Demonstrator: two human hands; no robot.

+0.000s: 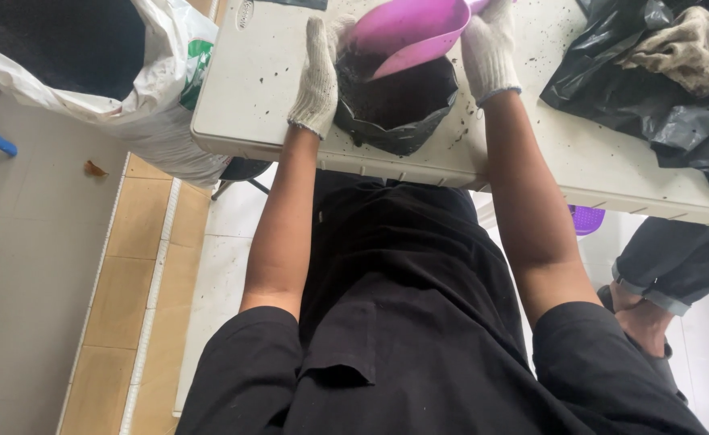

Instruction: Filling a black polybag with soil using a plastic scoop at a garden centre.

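Between gloved hands, black bag (pixel 399 109) holds soil.

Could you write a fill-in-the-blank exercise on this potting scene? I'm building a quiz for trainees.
1. The right hand, in a white knit glove, tips a ____ plastic scoop over the small black plastic bag of soil.
2. The left hand steadies that bag by its ____ side.
3. The bag stands on a ____ plastic table.
4. Left of the table stands a large white sack filled with dark ____.

Missing words: pink; left; white; soil
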